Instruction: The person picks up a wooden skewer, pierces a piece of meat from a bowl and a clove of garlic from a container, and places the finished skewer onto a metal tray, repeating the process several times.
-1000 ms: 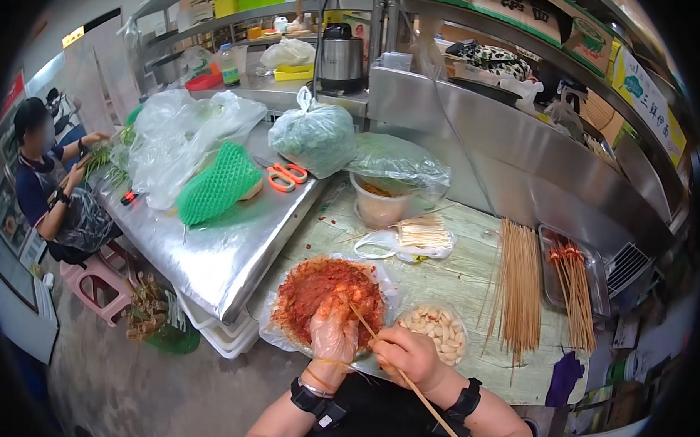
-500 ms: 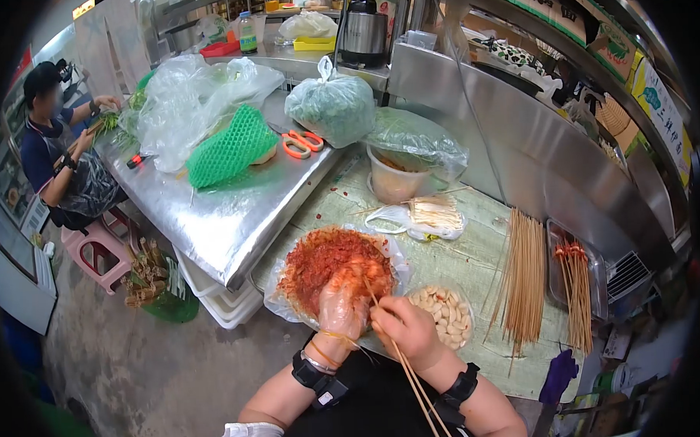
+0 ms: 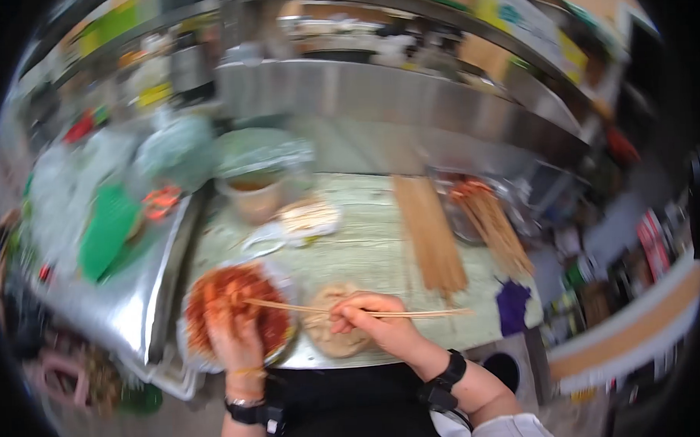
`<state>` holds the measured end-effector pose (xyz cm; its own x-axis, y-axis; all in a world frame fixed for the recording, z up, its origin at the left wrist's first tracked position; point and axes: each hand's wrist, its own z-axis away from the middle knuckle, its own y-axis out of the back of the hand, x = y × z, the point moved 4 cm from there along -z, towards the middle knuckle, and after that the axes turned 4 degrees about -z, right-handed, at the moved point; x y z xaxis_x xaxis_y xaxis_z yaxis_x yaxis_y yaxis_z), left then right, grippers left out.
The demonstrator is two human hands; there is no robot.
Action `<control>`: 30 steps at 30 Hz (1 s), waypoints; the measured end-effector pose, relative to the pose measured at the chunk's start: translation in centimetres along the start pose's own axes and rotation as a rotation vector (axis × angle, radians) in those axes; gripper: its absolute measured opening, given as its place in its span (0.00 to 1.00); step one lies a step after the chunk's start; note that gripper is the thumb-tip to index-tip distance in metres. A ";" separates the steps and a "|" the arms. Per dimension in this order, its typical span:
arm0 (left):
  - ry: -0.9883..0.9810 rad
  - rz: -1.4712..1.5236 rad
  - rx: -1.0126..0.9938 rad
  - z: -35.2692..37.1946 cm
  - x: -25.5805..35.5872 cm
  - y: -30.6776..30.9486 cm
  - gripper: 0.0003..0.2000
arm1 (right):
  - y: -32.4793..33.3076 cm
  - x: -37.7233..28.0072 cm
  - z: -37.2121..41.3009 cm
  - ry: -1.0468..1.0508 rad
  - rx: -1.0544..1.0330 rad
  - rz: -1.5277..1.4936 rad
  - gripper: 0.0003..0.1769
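Observation:
My left hand [image 3: 234, 330], in a clear plastic glove with a yellow band at the wrist, is over a lined bowl [image 3: 285, 348] of chunky red mixture [image 3: 272, 317]. Its fingers are reddened and blurred among the mixture, so I cannot tell what they hold. My right hand [image 3: 376, 318] is closed around thin bamboo skewers [image 3: 430, 313], held almost level. Their tips point left to my left fingers. Below the right hand stands a round container of pale, curved pieces [image 3: 335, 341], partly covered by that hand.
Bare bamboo skewers [image 3: 429, 239] lie in a bundle to the right, beside red-tipped filled skewers [image 3: 493, 225] on a tray. A purple glove [image 3: 513, 307] is at the right edge. Behind are a bag-covered tub [image 3: 253, 199], a white pack [image 3: 310, 220] and orange-handled scissors [image 3: 162, 202].
The view has swung right, blurring the surroundings. The skewers have turned from steep to nearly level, and my right hand has moved away from my left. The co-worker is mostly out of view.

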<state>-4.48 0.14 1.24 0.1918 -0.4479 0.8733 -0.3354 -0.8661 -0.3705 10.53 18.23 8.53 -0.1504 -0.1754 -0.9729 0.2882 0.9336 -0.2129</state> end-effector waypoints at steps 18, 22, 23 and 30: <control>0.167 0.182 0.084 0.4 -3.4 4.7 0.28 | 36.6 -0.3 -1.2 0.432 1.034 -0.373 0.22; 0.163 0.241 0.038 0.4 -3.4 4.6 0.29 | 39.0 1.4 -2.2 0.404 1.156 -0.474 0.23; 0.166 0.239 0.038 0.5 -3.6 4.7 0.29 | 39.1 1.6 -2.3 0.422 1.185 -0.509 0.23; 0.203 0.107 0.090 0.5 -2.0 2.3 0.27 | 32.7 1.5 -3.1 -0.091 0.751 0.001 0.13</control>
<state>-5.16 -1.03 -1.52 -0.0326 -0.4927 0.8696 -0.2586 -0.8363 -0.4835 16.82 49.44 0.43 -0.0802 -0.2305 -0.9698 0.8603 0.4754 -0.1842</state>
